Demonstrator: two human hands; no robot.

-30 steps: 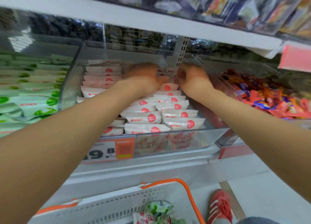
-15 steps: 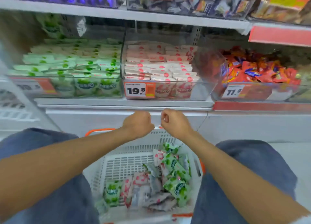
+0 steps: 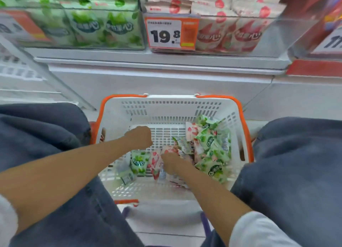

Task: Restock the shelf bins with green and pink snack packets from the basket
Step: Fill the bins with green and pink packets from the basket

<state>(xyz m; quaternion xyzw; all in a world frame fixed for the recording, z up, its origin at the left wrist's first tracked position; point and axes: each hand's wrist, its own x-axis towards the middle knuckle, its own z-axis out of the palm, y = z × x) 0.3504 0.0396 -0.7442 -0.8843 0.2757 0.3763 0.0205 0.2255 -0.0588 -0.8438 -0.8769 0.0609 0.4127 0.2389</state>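
Head view: right hand (image 3: 174,163) fingertips hidden among basket (image 3: 166,106) packets (image 3: 212,144).

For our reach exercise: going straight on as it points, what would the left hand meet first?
The left hand would probably meet the bare slotted basket floor before the snack packets; depth is unclear.

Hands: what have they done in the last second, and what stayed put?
Both left the pink bin and came down into the basket. The left hand hangs curled, holding nothing visible; the right hand is down among the packets, its grip hidden. The green bin and pink bin stayed stocked.
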